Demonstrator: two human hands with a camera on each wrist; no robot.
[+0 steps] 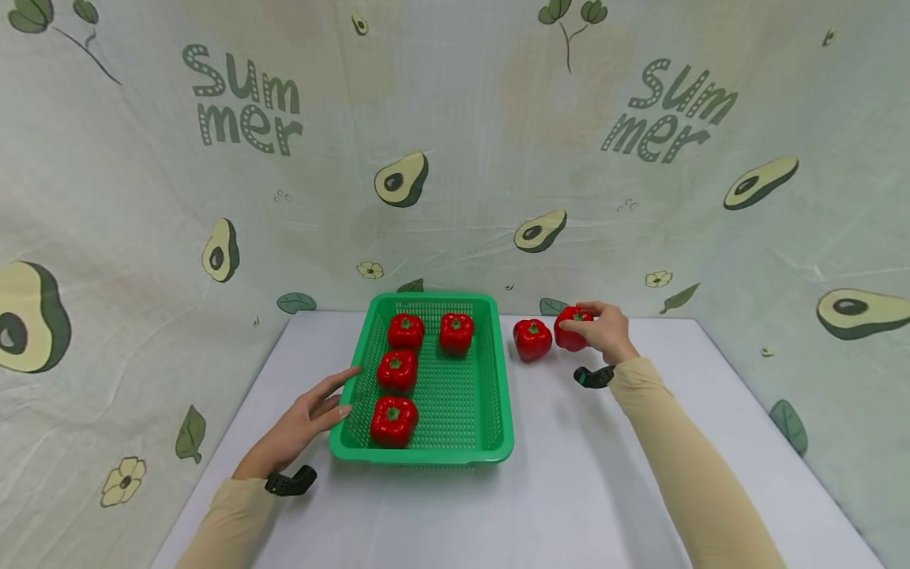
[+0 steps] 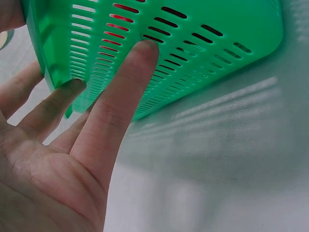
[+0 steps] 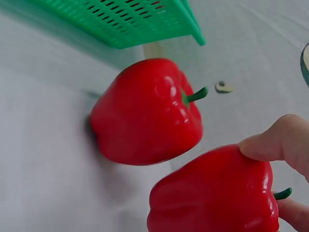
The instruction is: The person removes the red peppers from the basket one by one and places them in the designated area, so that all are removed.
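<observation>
A green plastic basket [image 1: 455, 456] with slotted walls stands on the white table. Inside it sit several red bell peppers, such as one at the front left [image 1: 394, 422] and one at the back right [image 1: 456, 333]. My left hand [image 1: 302, 427] touches the basket's left side with fairly straight fingers; the left wrist view shows fingertips against the slotted wall [image 2: 193, 29]. To the right of the basket, my right hand [image 1: 604, 330] grips a red bell pepper [image 3: 212, 193] near its green stem. Beside that one, another red bell pepper [image 3: 147, 113] stands untouched on the table.
The white table [image 1: 569, 490] ends at the back against a hanging cloth [image 1: 469, 103] printed with avocados and lettering. Cloth also rises on the left and right. Each wrist carries a small black device, seen on the right one [image 1: 594, 377].
</observation>
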